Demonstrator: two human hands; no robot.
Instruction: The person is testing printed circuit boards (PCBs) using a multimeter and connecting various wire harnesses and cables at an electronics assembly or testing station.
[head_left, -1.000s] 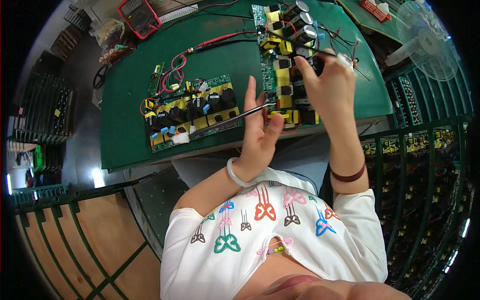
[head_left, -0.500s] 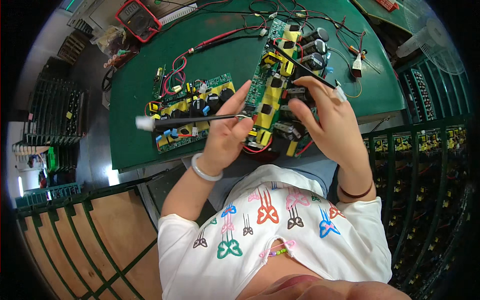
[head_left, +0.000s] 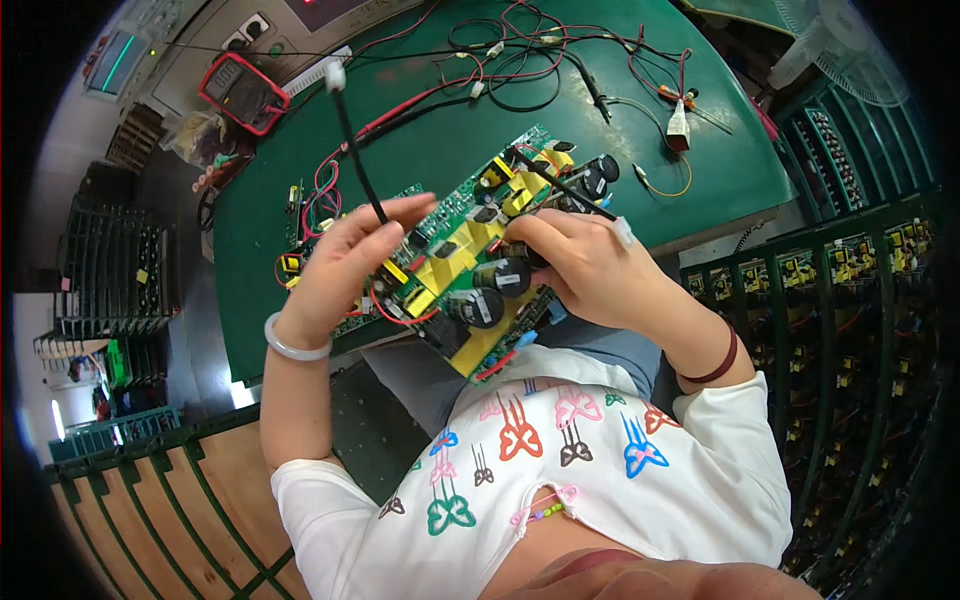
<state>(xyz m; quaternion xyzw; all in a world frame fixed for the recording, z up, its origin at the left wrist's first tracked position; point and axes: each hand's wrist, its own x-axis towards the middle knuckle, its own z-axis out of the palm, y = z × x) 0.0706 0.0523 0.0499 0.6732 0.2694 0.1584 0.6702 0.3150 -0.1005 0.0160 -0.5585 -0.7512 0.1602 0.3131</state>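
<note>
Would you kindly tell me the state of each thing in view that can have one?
Held circuit board: tilted, gripped by right hand
Second circuit board: on bench, partly hidden
Left black cable: white plug unconnected
Right black cable: white plug unconnected
Red meter: display showing digits
Small screen: lit
Fan: turning or still, cannot tell

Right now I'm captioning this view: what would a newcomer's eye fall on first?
Most striking is the tilted green-and-yellow circuit board at centre, between the left hand and right hand. Beyond it, tangled cables cross the green tabletop, and a red-framed meter sits at upper left.
</note>
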